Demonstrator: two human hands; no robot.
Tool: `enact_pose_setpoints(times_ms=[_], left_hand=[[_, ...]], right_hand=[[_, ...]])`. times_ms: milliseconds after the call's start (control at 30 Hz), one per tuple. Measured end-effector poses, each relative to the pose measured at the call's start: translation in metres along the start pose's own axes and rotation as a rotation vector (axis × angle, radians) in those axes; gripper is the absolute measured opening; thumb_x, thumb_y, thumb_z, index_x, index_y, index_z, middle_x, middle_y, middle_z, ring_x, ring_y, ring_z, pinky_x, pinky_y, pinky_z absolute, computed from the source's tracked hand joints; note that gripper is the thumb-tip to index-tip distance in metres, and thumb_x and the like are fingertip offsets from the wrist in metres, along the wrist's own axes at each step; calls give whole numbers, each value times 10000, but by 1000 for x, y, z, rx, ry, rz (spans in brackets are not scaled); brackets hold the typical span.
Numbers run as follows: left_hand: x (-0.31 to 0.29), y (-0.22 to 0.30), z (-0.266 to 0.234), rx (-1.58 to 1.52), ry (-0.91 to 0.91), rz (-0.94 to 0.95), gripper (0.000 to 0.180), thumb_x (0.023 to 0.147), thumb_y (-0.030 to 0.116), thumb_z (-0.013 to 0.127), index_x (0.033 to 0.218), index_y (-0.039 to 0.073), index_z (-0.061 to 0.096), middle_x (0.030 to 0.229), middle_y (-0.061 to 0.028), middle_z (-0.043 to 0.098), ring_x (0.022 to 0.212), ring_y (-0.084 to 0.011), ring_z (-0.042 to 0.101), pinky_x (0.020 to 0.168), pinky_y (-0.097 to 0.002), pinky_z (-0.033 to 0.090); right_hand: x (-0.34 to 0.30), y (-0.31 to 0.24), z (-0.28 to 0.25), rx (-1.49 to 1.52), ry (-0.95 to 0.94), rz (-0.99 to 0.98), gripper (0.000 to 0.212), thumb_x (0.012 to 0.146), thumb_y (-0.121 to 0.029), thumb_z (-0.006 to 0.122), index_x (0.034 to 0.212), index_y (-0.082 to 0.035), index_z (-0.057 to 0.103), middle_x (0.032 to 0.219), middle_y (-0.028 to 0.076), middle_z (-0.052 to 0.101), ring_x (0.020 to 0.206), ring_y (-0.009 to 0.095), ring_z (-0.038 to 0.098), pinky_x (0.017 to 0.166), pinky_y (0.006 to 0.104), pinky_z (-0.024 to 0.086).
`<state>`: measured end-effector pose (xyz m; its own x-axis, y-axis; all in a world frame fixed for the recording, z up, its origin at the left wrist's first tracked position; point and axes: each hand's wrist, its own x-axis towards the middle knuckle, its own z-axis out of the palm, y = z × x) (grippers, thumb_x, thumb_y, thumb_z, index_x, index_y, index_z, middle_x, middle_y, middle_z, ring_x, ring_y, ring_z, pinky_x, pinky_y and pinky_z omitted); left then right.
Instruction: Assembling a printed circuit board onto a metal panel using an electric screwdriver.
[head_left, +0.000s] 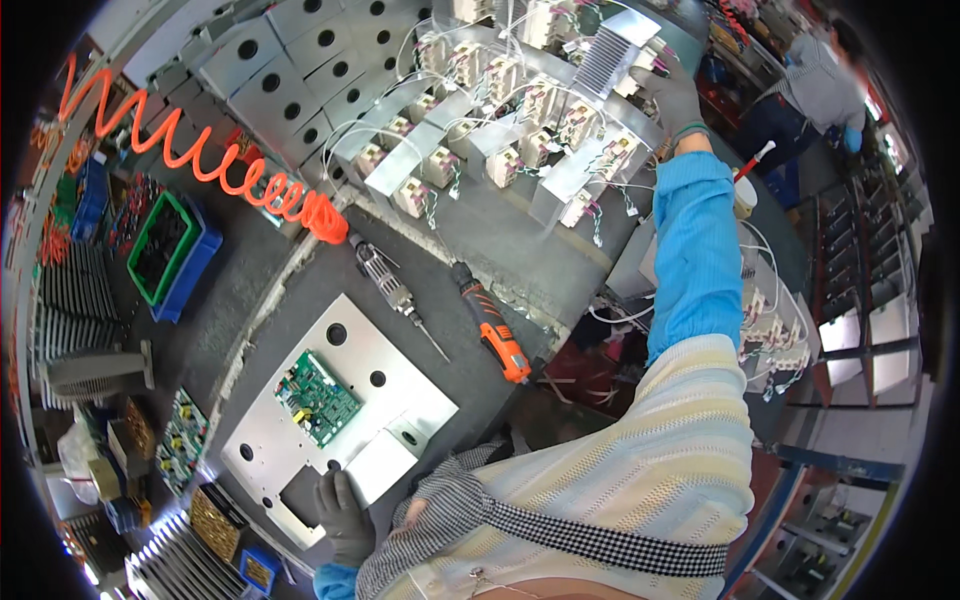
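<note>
My right hand (672,98), in a grey glove, reaches to the far right of the bench. Its fingers close on the side of a silver finned heat sink (612,55), which tilts above a cluster of wired metal assemblies (500,165). My left hand (345,517), also gloved, lies with fingers stretched at the near edge of a flat metal panel (420,390). On this panel sits a green circuit board (318,398), beside a bent metal plate (382,465).
An orange-black power screwdriver (492,330) and a silver air screwdriver (385,280) on an orange coiled hose (240,175) lie beyond the panel. Boxy metal housings (300,75) stack at the back. Green and blue bins (170,255) stand left. Another person (805,90) works far right.
</note>
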<state>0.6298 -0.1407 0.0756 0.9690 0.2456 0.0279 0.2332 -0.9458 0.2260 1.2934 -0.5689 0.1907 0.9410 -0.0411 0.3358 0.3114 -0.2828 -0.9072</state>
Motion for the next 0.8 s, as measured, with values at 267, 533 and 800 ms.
enact_pose_setpoints(times_ms=[267, 533, 800], left_hand=[[2, 12, -39, -82, -174, -73, 743, 678, 66, 754, 1361, -5, 472, 1385, -240, 494, 1233, -472, 489, 1036, -515, 450], [88, 52, -120, -374, 257, -41, 664, 801, 80, 776, 1406, -23, 524, 1448, -213, 530, 1391, -380, 474, 1137, -452, 407], [123, 139, -127, -919, 401, 189, 1041, 745, 315, 904, 1526, -36, 311, 1379, -188, 570, 1261, -282, 575, 1062, -383, 452]], right_hand=[[-31, -35, 6, 326, 203, -84, 527, 820, 25, 758, 1324, -44, 618, 1113, 87, 684, 889, 193, 688, 694, 303, 580], [-158, -156, -9, -248, 157, -700, 350, 873, -28, 696, 1216, 21, 643, 1052, 89, 660, 904, 182, 684, 774, 310, 580], [-317, -193, 119, 526, -767, -113, 643, 779, -177, 803, 1353, -2, 572, 1047, 36, 685, 952, 97, 638, 808, 282, 547]])
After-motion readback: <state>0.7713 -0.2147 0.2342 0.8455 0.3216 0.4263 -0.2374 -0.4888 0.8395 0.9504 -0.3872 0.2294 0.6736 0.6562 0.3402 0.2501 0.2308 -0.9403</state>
